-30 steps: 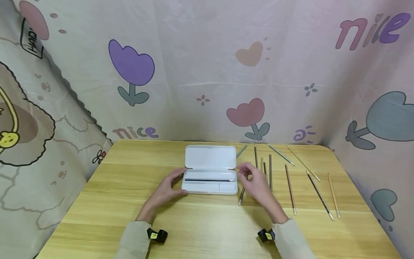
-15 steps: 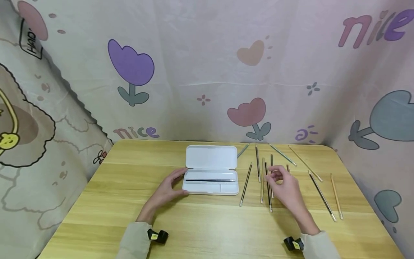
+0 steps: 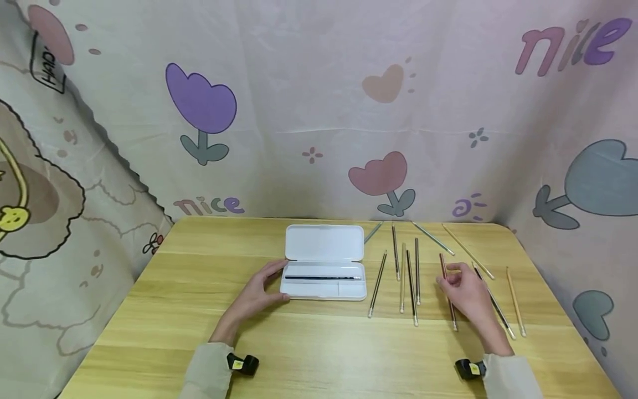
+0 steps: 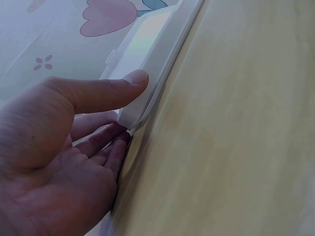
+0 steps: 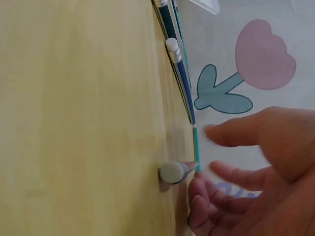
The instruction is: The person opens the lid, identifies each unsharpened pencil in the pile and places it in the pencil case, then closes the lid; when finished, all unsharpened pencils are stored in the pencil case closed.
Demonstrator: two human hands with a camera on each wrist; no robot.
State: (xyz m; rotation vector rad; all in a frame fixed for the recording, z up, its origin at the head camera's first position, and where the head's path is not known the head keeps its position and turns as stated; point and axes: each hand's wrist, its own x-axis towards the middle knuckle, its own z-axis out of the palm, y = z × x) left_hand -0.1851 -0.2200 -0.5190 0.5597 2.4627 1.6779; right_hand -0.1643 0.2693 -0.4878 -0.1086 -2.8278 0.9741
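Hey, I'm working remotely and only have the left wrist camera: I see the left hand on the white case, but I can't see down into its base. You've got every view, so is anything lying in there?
Observer: Yes, the head view shows one dark pencil lying lengthwise in the base of the white case.
Operator: Okay. My view doesn't show the right hand at all. Is it holding a pencil?
Observer: It doesn't look like it: the right hand is at the reddish pencil, but the right wrist view shows a gap between its thumb and forefinger.
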